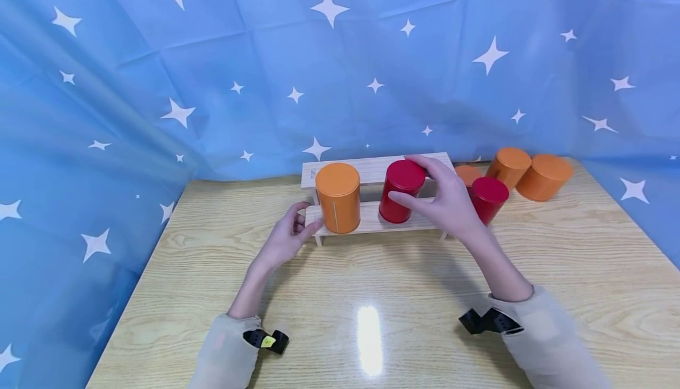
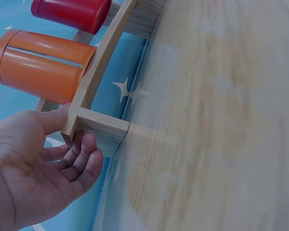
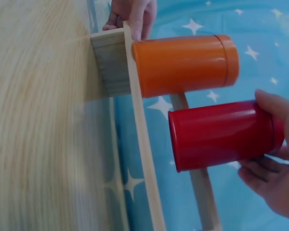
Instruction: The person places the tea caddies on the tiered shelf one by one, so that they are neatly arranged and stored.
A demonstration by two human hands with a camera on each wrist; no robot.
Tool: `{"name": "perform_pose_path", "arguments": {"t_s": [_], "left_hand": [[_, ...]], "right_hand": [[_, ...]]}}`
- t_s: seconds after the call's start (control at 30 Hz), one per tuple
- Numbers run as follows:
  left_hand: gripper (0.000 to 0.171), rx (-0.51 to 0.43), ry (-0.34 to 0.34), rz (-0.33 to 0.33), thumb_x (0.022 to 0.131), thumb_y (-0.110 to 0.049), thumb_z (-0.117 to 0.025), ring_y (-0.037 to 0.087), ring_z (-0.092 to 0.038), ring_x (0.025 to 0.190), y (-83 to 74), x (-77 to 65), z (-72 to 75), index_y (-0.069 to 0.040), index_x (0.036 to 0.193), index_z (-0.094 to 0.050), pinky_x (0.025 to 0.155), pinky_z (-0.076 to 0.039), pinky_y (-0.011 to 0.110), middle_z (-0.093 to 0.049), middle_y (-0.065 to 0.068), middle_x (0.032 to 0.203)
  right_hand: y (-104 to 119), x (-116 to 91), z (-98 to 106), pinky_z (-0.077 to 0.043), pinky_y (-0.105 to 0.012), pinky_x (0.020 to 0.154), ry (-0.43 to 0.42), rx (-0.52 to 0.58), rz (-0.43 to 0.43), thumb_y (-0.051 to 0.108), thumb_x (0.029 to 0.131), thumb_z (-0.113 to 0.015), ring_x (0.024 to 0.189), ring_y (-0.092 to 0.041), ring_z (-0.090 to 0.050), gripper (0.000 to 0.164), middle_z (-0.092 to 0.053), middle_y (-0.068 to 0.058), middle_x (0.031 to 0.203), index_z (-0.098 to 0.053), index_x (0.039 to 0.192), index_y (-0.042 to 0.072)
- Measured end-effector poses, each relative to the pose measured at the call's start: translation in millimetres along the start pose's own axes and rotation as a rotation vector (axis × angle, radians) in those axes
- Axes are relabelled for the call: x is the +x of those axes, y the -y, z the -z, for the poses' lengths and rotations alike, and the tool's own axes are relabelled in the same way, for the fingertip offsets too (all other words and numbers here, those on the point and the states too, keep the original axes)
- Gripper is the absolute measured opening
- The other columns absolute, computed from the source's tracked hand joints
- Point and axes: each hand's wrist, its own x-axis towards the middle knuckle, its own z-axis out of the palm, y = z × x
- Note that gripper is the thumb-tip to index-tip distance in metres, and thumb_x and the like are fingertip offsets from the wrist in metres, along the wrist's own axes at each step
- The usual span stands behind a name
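Note:
A wooden two-step rack (image 1: 369,224) stands near the back of the table. My left hand (image 1: 287,238) holds the left end of its lower step, thumb above and fingers curled below, as the left wrist view shows. Beside that thumb, a tall orange canister (image 1: 342,206) stands upright on the lower step. With thumb and fingers round its upper part, my right hand (image 1: 443,197) grips a red canister (image 3: 221,137). Its base is a little above the step in the right wrist view, to the right of the orange canister (image 3: 188,65).
Right of the rack stand another red canister (image 1: 487,200) and several orange ones, including a wide orange canister (image 1: 544,177). A blue star-patterned cloth (image 1: 255,70) hangs behind and left of the wooden table (image 1: 212,271).

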Motion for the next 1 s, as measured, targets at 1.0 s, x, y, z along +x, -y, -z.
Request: {"name": "perform_pose_path", "arguments": {"t_s": [1.0], "left_hand": [[0.065,-0.02,-0.004,0.0,0.099,-0.028,-0.069,0.019,-0.048,0.08,2.0,-0.3,-1.1,0.0,0.149,-0.039,0.07,-0.043,0.028,-0.049,0.007,0.092]], "right_hand": [[-6,10,-28,-0.054,-0.053,0.086,0.078,-0.032,0.018,0.03,0.085,-0.083,0.117,-0.029,-0.057,0.076,-0.056,-0.012,0.136,-0.047,0.148,0.008]]}}
